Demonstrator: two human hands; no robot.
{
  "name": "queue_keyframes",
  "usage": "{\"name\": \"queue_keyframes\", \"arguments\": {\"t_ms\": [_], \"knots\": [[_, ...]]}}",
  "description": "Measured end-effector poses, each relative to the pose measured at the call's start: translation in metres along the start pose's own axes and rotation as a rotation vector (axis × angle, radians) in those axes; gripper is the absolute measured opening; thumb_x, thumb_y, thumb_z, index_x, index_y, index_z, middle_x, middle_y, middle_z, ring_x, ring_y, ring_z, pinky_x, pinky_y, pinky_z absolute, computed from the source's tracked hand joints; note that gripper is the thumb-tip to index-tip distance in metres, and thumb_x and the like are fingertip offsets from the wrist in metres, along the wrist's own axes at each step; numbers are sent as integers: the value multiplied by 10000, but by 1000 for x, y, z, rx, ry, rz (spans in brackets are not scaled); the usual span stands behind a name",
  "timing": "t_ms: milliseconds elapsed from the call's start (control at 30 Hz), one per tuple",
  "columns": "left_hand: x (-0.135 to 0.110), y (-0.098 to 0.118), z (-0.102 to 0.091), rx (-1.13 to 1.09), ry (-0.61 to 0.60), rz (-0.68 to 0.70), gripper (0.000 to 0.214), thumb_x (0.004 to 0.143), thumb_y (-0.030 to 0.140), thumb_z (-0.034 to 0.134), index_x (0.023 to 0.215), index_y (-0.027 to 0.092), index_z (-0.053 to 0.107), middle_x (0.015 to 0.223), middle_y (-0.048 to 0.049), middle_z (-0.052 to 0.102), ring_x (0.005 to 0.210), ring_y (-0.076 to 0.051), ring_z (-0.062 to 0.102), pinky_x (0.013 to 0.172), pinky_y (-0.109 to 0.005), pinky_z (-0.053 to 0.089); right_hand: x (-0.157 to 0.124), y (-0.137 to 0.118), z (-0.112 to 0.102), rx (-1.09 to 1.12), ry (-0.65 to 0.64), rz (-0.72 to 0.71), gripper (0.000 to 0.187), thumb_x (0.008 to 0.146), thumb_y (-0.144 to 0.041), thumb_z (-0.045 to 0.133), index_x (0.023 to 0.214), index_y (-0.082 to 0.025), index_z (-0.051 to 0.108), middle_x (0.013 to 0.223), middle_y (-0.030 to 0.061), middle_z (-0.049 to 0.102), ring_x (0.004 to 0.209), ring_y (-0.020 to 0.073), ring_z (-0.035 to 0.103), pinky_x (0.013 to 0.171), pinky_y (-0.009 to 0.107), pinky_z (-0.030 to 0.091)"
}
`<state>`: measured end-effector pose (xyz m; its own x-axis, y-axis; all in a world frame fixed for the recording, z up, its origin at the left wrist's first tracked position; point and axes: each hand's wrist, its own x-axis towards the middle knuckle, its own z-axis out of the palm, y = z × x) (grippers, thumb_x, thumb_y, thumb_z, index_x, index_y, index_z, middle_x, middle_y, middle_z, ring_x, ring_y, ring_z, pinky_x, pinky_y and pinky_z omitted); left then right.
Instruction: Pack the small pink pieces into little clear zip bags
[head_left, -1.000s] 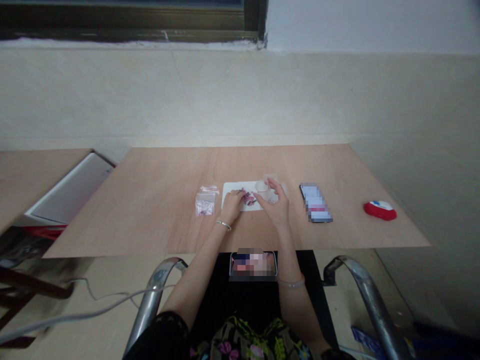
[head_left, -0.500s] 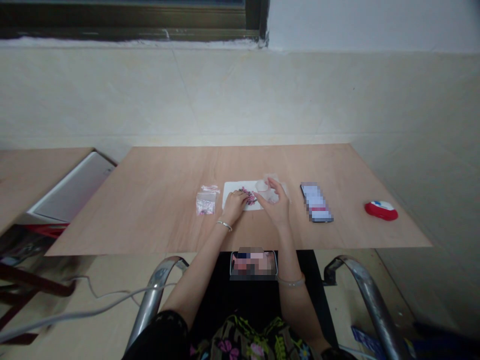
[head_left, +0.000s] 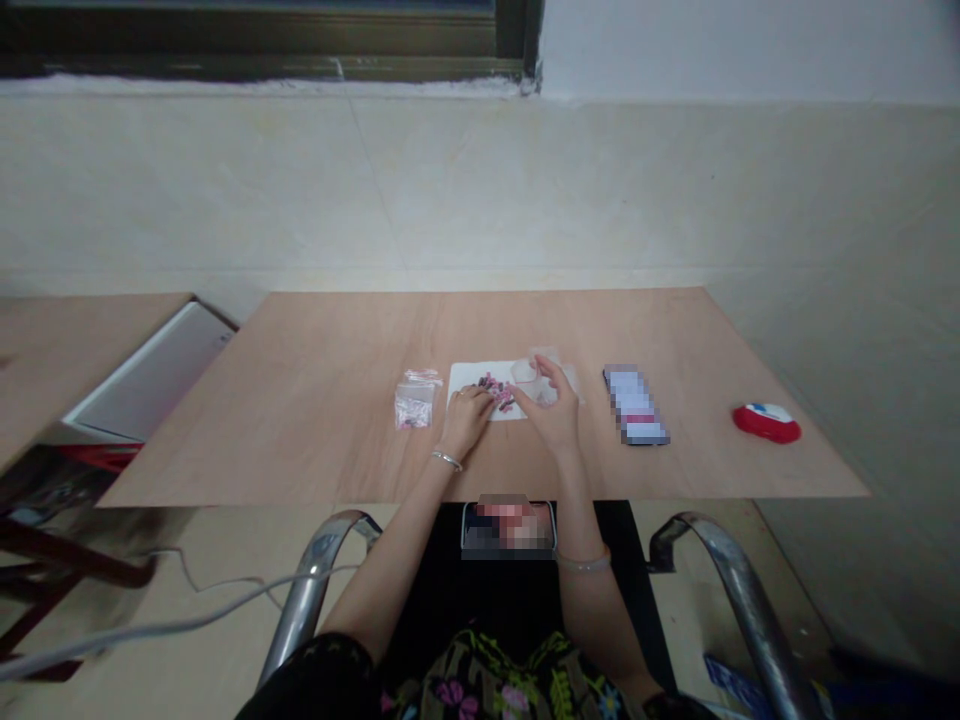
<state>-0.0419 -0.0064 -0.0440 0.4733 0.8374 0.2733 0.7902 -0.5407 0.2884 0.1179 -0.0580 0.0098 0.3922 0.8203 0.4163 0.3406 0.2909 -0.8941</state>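
Note:
A small pile of pink and dark bead-like pieces lies on a white board on the wooden table. Against the pile's left side rests my left hand, palm down, its fingers stretched out at the edge of the pieces. My right hand is curled around a small clear plastic cup, thumb at its near side and fingertips at the far side. The cup stands just right of the pile, tilt unclear. Behind it lies a clear plastic bag, partly hidden by my fingers.
Left of the board are clear zip bags with small contents. To the right lie a phone and a red and white object. Another phone sits below the table's near edge, between two metal armrests.
My left hand has slid slightly left, away from the pile, so more of the pieces show. My right hand stays at the cup.

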Motion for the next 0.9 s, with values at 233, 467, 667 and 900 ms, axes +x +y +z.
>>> {"name": "queue_keyframes", "arguments": {"t_ms": [233,467,667,900], "knots": [[2,-2,4,50,16,-29,244,930,281,472,1002,174,679,1063,-92,649,995,-221,558,866,-355,426,0,1,1,-1,-7,-1,528,690,-342,744,1170,-182,594,1164,117,657,1069,254,607,929,448,466],[4,-6,8,-4,33,-31,242,929,253,470,944,169,697,1037,-94,663,984,-222,564,864,-357,426,0,2,0,-8,-11,-15,536,698,-366,738,1183,-194,586,1164,114,653,1072,254,602,933,458,462],[18,7,-20,-360,367,-149,227,903,351,536,941,190,691,965,-63,689,940,-190,610,856,-331,453,-1,12,1,-18,-23,-11,583,696,-375,744,1216,-185,564,1164,119,649,1084,256,598,950,447,458],[46,38,-64,-558,410,-2,176,851,350,613,897,202,697,974,-53,696,956,-178,628,880,-338,471,-5,20,9,19,-55,-17,601,697,-319,735,1253,-203,537,1212,108,625,1116,258,588,976,449,455]]}}
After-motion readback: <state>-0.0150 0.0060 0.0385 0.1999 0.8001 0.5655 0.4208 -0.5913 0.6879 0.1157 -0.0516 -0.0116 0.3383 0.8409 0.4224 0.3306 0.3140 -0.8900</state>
